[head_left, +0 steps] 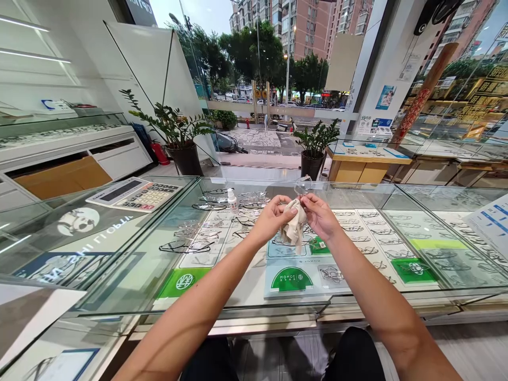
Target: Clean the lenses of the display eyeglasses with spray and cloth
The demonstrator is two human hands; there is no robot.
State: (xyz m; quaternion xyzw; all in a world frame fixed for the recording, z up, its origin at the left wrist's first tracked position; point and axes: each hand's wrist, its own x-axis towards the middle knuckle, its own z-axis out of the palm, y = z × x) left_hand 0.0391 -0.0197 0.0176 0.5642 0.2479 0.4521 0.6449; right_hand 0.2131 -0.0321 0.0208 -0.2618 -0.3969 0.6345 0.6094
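My left hand [273,216] is closed on a crumpled beige cleaning cloth [292,226], held above the glass counter. Close beside it, my right hand [320,214] pinches a pair of thin-framed eyeglasses [302,186] that stick up past the fingertips. The cloth hangs between both hands and hides the lower part of the eyeglasses. Beneath the hands lies a light blue tray [272,275] with a green half-circle logo. A small white spray bottle [232,201] stands on the counter left of my left hand.
Several dark-framed eyeglasses [186,247] lie left of my arms on the glass counter [246,296]. A large calculator [135,193] rests at the left. More frames fill the display at right, near a green card [414,270]. Potted plants [313,145] stand beyond the counter.
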